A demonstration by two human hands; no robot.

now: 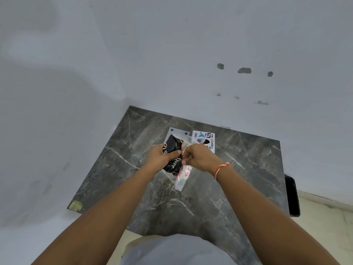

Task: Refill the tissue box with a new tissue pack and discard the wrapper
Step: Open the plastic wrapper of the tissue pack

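Observation:
A tissue pack (pixel 174 163) in a black wrapper with white lettering is held above the dark marble table (pixel 200 203). My left hand (pixel 161 155) grips the pack's left side, thumb across its front. My right hand (pixel 197 156) pinches the clear, red-printed part of the wrapper (pixel 183 176) at the pack's right edge; that plastic hangs down toward me. Behind the hands stands a white tissue box (pixel 203 139) with printed logos, partly hidden by them. A flat white sheet (pixel 176 131) lies under the pack at the back.
The table fits into a corner of white walls at the left and back. A black bin (pixel 292 196) stands on the floor off the table's right edge. A yellowish patch (pixel 75 205) marks the table's near-left corner. My right wrist wears an orange-white thread band (pixel 221 169).

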